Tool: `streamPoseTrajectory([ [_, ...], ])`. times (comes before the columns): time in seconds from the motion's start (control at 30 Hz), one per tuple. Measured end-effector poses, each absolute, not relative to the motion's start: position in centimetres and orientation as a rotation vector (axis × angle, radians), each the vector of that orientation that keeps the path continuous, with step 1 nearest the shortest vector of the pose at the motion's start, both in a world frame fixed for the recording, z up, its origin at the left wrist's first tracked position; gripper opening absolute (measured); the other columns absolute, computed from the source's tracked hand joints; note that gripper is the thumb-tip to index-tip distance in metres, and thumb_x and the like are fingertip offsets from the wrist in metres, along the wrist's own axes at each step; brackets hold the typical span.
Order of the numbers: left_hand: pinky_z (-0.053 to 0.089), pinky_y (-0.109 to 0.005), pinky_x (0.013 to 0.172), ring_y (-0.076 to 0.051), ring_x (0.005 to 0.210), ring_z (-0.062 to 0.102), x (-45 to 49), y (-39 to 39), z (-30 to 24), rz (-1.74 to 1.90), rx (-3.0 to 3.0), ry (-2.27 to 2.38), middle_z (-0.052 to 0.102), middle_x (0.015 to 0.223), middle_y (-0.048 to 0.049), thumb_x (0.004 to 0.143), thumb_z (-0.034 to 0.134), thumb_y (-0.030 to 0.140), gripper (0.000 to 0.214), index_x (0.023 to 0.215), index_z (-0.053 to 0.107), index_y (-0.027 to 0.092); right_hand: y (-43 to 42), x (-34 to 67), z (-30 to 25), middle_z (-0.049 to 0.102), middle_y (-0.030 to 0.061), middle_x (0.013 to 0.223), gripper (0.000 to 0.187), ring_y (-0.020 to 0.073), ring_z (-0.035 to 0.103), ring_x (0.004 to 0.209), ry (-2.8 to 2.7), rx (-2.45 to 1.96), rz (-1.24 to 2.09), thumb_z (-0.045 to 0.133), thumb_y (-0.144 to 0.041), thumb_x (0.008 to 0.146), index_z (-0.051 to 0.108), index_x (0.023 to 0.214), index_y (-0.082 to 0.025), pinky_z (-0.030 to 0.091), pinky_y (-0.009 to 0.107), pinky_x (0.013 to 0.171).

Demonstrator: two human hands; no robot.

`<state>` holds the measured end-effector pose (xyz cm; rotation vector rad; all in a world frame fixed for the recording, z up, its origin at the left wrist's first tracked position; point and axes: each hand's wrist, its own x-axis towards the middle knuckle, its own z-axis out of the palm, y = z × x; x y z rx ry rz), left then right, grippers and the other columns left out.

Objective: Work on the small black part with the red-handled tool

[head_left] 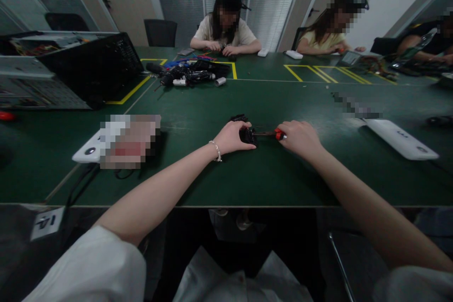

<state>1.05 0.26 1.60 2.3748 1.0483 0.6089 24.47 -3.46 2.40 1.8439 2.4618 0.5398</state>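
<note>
My left hand [231, 137], with a beaded bracelet at its wrist, is closed around a small black part [250, 137] on the green table. Its thumb and fingers curve about the part, so its exact kind is hard to make out. In my right hand [299, 138] is a screwdriver [280, 134] with a red and black handle. The thin shaft lies almost level and points left, its tip meeting the black part. Some more black material [239, 117] shows just behind my left hand.
An opened computer case [88, 71] stands at the left. A heap of cables and tools [193, 71] lies farther back. White power-bank-like devices lie at left [88, 151] and right [401, 139]. Several people work across the green table [247, 179].
</note>
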Motion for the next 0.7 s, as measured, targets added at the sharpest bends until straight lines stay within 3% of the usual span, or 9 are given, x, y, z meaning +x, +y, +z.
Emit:
streamPoseTrajectory([
  [0.7,0.042,-0.041,0.095,-0.028,0.11,0.054,1.2,0.21,1.69,0.608,2.405,1.05,0.062,0.116,-0.0104,0.064,0.076,0.044,0.053,0.104,0.06,0.014,-3.59,24.38,2.55,0.066,0.0081,0.084,0.02,0.0213,0.056,0.076,2.449,1.823,0.584,0.048,-0.025,0.078,0.064,0.087,-0.016,0.031,0.031,0.063],
])
